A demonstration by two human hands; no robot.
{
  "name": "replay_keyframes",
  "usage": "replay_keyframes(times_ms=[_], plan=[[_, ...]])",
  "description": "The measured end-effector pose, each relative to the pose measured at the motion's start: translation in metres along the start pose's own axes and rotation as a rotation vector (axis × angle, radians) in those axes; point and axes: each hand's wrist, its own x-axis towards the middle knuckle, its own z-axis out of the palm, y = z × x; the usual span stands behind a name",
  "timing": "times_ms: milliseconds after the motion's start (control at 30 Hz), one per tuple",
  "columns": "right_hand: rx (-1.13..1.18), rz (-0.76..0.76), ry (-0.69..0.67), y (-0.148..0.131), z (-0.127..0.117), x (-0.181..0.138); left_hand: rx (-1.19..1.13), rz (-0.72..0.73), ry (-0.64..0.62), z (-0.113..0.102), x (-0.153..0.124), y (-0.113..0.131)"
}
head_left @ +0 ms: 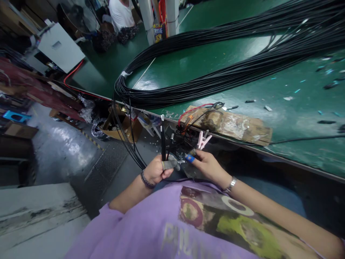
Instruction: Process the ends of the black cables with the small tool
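Below the bench edge, my left hand is closed round a few black cables, whose ends stand upright above the fist. Grey wrapping covers one of its fingers. My right hand is just to the right, thumb and forefinger drawn together, with blue tape round the thumb; what lies between these fingers, if anything, is too small to name. Right behind its knuckles is a pink clip-like thing; whether the hand touches it I cannot tell. Some loose cable lengths hang from the bench down behind my left wrist.
A long bundle of black cables loops over the green bench. At its edge lies a taped cardboard piece with red and black wires. Scraps are scattered at right. A cardboard box stands below; a person in white is at the back.
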Motion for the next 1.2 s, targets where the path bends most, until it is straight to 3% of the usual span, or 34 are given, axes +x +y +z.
replay_keyframes(times_ms=[267,500,633,800,867,967,1033,1200], plan=[[0.249,0.036,-0.076,-0.01,0.006,-0.007,-0.061,0.02,0.052,0.006,0.003,0.004],[0.109,-0.031,-0.032,-0.015,0.012,-0.007,0.06,0.069,0.086,0.004,0.006,-0.004],[0.04,-0.046,-0.03,-0.013,0.014,-0.008,0.157,0.123,0.2,0.011,0.005,-0.007],[-0.177,-0.237,0.012,-0.018,0.012,-0.011,0.209,0.127,0.32,0.021,0.007,-0.013],[-0.178,-0.303,-0.055,-0.023,0.011,-0.013,0.221,0.13,0.335,0.021,0.011,-0.016],[-0.061,-0.374,-0.319,-0.028,0.011,-0.014,0.173,0.131,0.464,0.014,0.019,-0.015],[0.008,-0.318,-0.359,-0.027,0.011,-0.014,0.112,0.141,0.523,0.007,0.023,-0.012],[0.144,0.106,-0.019,-0.008,0.01,-0.01,0.008,0.157,0.399,-0.002,0.018,-0.004]])
